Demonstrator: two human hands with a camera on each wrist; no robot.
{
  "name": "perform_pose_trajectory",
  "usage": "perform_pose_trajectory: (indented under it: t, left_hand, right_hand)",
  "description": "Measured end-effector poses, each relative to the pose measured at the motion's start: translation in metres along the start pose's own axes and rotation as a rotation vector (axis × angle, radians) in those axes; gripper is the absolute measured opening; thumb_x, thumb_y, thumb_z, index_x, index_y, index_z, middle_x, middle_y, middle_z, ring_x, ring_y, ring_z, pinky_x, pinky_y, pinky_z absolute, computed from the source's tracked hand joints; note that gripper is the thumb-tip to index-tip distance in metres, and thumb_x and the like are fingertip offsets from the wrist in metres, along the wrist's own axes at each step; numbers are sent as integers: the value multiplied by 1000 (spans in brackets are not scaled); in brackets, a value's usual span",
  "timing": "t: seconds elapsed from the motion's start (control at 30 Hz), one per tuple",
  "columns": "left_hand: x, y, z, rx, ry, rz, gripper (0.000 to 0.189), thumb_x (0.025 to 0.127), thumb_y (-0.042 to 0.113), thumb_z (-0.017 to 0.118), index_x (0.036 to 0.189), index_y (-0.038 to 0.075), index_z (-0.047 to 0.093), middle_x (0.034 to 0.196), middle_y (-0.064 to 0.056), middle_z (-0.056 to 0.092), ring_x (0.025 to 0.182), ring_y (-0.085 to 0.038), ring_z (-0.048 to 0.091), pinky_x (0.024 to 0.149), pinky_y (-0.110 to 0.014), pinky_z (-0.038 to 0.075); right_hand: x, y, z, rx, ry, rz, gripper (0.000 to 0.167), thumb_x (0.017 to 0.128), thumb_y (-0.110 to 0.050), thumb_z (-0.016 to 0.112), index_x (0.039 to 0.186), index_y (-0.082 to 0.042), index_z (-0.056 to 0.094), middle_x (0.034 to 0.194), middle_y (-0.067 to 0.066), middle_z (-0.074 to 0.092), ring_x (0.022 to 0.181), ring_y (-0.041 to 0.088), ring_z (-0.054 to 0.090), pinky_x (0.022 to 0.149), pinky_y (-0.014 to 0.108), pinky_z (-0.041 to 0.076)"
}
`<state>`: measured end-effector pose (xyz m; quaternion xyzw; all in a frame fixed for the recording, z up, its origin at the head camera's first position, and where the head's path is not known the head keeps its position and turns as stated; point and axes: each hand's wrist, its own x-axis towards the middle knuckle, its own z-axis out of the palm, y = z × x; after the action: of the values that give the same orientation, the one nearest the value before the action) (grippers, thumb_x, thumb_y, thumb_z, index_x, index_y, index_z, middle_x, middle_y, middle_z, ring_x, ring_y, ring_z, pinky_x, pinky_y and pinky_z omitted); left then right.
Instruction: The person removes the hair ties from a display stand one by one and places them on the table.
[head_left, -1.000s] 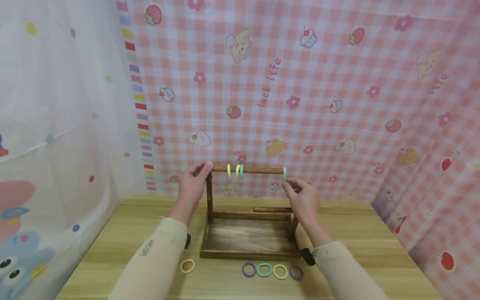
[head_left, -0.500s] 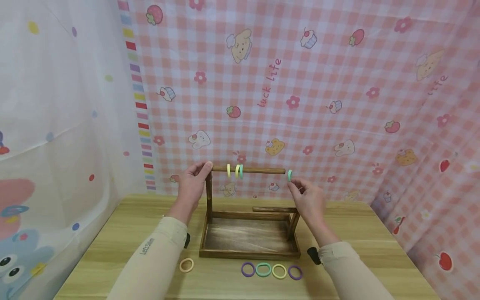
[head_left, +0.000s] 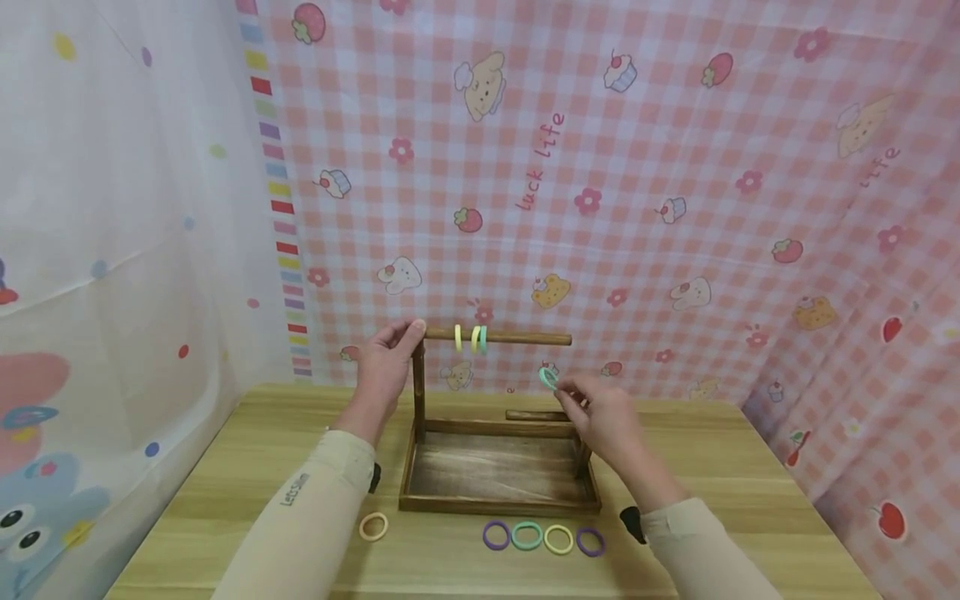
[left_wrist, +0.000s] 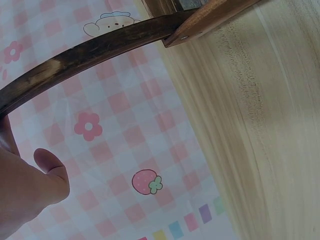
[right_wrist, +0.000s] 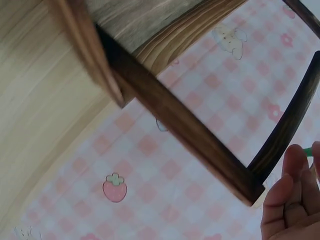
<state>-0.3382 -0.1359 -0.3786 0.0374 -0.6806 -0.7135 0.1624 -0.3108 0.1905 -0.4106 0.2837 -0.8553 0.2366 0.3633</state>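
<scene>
My left hand (head_left: 384, 367) grips the top of the left post of a wooden rack (head_left: 419, 392), thumb at the corner where the upper rod (head_left: 528, 337) begins. Two yellow rings (head_left: 458, 337) and a green one (head_left: 483, 339) hang on that rod. Between thumb and fingertips, my right hand (head_left: 606, 417) pinches another green ring (head_left: 548, 378). It is tilted and off the rod, below the rod's free right end and above the shorter lower rod (head_left: 534, 416). In the right wrist view only a sliver of the green ring (right_wrist: 308, 151) shows at the fingertips.
The rack's shallow tray base (head_left: 495, 505) stands on the wooden table (head_left: 697, 475). Along its front lie a pale orange ring (head_left: 373, 538), two purple rings (head_left: 496, 548), a green ring (head_left: 527, 548) and a yellow ring (head_left: 558, 552). A checked cloth (head_left: 637, 250) hangs behind.
The green ring in my right hand has come off the upper rod's right end, then moved down and left to below it, and tilted. My left hand keeps its place on the post.
</scene>
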Motion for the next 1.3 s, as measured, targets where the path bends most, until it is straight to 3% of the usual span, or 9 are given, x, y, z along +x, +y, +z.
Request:
perform_pose_trajectory:
  t: [0.2,0.43,0.6,0.73,0.9,1.0,1.17,1.3]
  left_hand:
    - [0,-2,1,-26,-4,18,38,102,40,74,125,9,75,94,15,74,89,-7,68,82,-21,56]
    - [-2,0,1,-9,7,3,34,104,38,73,124,11,76,98,12,74,92,-8,68,84,-23,55]
    - [-2,2,2,-7,10,-6,34,103,39,73,125,12,76,98,10,75,92,-9,68,86,-25,55]
    - [-2,2,2,2,5,-11,37,103,41,73,126,12,76,100,10,75,93,-9,68,87,-26,55]
    - [-2,1,2,2,6,-8,40,103,43,73,127,12,75,98,12,74,93,-7,68,88,-26,54]
    - [-2,1,2,0,6,-4,37,103,40,73,126,11,76,98,13,74,93,-8,68,88,-26,55]
    - [-1,0,3,-7,10,-5,35,103,38,73,125,10,76,95,14,74,91,-8,67,86,-25,55]
    - [-1,1,1,-10,7,-9,38,103,41,73,125,10,75,94,13,73,90,-8,67,87,-27,54]
  right_hand:
    - [-3,-4,5,73,0,39,10,89,-6,86,94,-13,81,77,2,78,62,13,70,56,25,56]
    - [-5,-18,12,85,59,-148,17,80,-3,91,91,-13,83,86,2,81,69,12,74,61,23,60]
    - [-14,-41,24,132,16,-199,18,81,-5,91,93,-15,82,90,-2,81,75,10,75,66,18,58]
    - [-24,-60,38,185,-109,-168,13,86,-10,89,95,-17,83,89,-4,79,73,5,71,63,16,55]
    - [-35,-79,51,357,-386,-8,6,94,-14,83,100,-14,83,85,-6,75,70,-6,58,62,14,52]
    - [-39,-87,59,454,-511,71,5,97,-14,81,100,-12,83,78,-6,68,65,-8,49,58,15,49]
    - [-46,-98,71,553,-642,164,6,97,-17,81,100,-12,84,68,-12,55,57,-6,41,52,15,39]
    - [-50,-114,80,533,-681,212,5,96,-17,82,99,-14,85,62,-15,50,52,-5,37,51,14,32]
